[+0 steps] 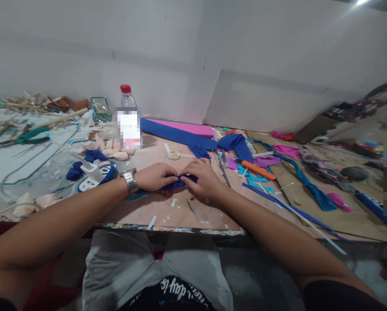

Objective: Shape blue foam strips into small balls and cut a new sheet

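A narrow, folded, dark-blue fabric strip [177, 184] was held between two bare hands over the middle of the tan-topped worktable [212, 216], nearer to its front edge than to its back edge. By the left hand [152, 177], at whose wrist a silver-coloured metal link watch [130, 180] was worn, the strip was gripped with the thumb laid along the top. By the right hand [202, 179], the strip was pinched between thumb and fingertips, just beside the left thumb. Whether the fabric was touching the tabletop could not be told.

For this step, the two pinches were judged best placed close together and level, so that the fabric could be tensioned evenly and no twist introduced. Light thumb pressure was considered sufficient; uneven pulling was judged liable to skew the folds.

Beyond the fingers, a small, cream, ring-shaped roll [173, 158] was laid flat. Towards the back edge, a broad, flat, royal-blue fabric band [177, 134] was laid in front of a bright-pink sheet [190, 128], and a red-capped clear plastic bottle [128, 100] was stood at the band's left end. Left of the left hand, a white-and-blue plastic socket block [97, 178] was placed. Towards the right end, an orange plastic-handled cutter [258, 169] was laid beside turquoise scraps [250, 177]. Near the front edge, small white scraps [152, 222] were scattered.
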Available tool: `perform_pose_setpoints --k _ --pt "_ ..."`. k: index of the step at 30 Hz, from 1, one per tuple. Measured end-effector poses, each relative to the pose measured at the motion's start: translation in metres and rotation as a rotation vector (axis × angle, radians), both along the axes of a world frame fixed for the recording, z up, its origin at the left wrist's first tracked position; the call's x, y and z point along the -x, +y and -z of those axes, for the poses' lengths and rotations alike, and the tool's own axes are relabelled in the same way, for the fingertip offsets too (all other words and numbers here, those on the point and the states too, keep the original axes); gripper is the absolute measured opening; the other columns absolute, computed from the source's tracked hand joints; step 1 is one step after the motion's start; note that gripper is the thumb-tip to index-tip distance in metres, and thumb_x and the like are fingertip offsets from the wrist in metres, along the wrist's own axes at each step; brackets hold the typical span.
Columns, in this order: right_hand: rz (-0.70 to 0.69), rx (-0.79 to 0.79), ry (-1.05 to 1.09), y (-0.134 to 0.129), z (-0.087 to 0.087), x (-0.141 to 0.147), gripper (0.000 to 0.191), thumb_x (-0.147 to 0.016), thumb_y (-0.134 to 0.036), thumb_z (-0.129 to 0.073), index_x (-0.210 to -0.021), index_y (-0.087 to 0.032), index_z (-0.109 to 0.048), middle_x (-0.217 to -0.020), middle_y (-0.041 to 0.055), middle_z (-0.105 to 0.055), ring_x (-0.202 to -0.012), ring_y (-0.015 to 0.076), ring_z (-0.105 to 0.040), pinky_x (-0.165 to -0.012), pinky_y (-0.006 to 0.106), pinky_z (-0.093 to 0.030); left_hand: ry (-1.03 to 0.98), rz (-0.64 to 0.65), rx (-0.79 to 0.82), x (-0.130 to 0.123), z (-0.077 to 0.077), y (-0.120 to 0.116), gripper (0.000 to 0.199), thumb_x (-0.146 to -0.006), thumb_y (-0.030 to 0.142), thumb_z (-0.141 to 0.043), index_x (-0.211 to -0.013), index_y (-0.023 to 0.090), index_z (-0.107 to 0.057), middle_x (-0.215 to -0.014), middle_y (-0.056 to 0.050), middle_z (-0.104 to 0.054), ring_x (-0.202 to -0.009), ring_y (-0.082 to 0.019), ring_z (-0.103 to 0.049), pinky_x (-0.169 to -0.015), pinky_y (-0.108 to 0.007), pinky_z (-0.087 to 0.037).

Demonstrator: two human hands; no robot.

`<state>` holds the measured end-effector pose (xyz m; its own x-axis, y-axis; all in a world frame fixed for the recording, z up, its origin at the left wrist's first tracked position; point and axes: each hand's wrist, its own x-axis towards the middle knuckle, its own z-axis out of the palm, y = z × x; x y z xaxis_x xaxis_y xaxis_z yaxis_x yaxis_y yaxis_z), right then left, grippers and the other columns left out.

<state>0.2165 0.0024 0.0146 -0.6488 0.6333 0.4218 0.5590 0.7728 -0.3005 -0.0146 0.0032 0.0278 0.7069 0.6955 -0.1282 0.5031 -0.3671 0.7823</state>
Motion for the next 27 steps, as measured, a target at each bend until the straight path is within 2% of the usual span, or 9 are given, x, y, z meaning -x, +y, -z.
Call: perform_pose_setpoints --k 7,14,22,24,27 --pt "0.007 -0.005 0.041 0.0004 0.0005 0.0009 0.004 -0.092 -0.023 -0.071 -0.090 -0.021 -0.073 -0.092 0.0039 -0.077 -0.095 0.0234 -0.064 -0.092 0.043 -0.031 -0.010 0.002 0.018 -0.0003 -0.0033 -0.0014 0.038 -0.100 0.044 -0.050 -0.086 0.016 -0.070 -0.077 -0.006 -0.078 -0.067 -0.015 -0.071 -0.064 -0.024 -0.049" --pt "-0.043 -0.011 0.065 0.0017 0.0024 0.0009 0.005 -0.090 -0.022 -0.073 -0.093 -0.023 -0.076 -0.089 0.0017 -0.079 -0.092 0.0225 -0.066 -0.093 0.044 -0.031 -0.125 0.000 0.291 -0.0020 -0.0027 -0.0049 0.037 -0.100 0.045 -0.050 -0.091 0.014 -0.067 -0.084 -0.009 -0.077 -0.065 -0.014 -0.071 -0.064 -0.024 -0.055" --pt "-0.090 -0.037 0.064 -0.0029 -0.0048 0.0028 0.011 -0.094 -0.022 -0.067 -0.094 -0.025 -0.077 -0.089 0.0029 -0.080 -0.088 0.0206 -0.067 -0.097 0.045 -0.030 -0.183 -0.059 0.632 -0.0006 -0.0017 -0.0027 0.019 -0.093 0.029 -0.057 -0.101 0.014 -0.067 -0.095 -0.012 -0.079 -0.064 -0.013 -0.070 -0.057 -0.023 -0.050" --pt "-0.084 -0.033 0.050 -0.0037 -0.0049 0.0026 0.012 -0.095 -0.023 -0.066 -0.094 -0.025 -0.077 -0.090 0.0029 -0.080 -0.089 0.0207 -0.067 -0.098 0.046 -0.029 -0.212 -0.074 0.664 0.0000 -0.0023 -0.0025 0.020 -0.094 0.031 -0.058 -0.101 0.014 -0.067 -0.095 -0.012 -0.079 -0.064 -0.014 -0.070 -0.056 -0.023 -0.049" --pt "-0.080 -0.026 0.041 -0.0033 -0.0027 0.0014 0.012 -0.095 -0.025 -0.065 -0.093 -0.025 -0.076 -0.092 0.0031 -0.079 -0.091 0.0211 -0.066 -0.101 0.047 -0.029 -0.240 -0.075 0.666 0.0000 -0.0025 -0.0029 0.032 -0.098 0.043 -0.056 -0.097 0.014 -0.069 -0.094 -0.013 -0.079 -0.064 -0.013 -0.069 -0.057 -0.024 -0.049"
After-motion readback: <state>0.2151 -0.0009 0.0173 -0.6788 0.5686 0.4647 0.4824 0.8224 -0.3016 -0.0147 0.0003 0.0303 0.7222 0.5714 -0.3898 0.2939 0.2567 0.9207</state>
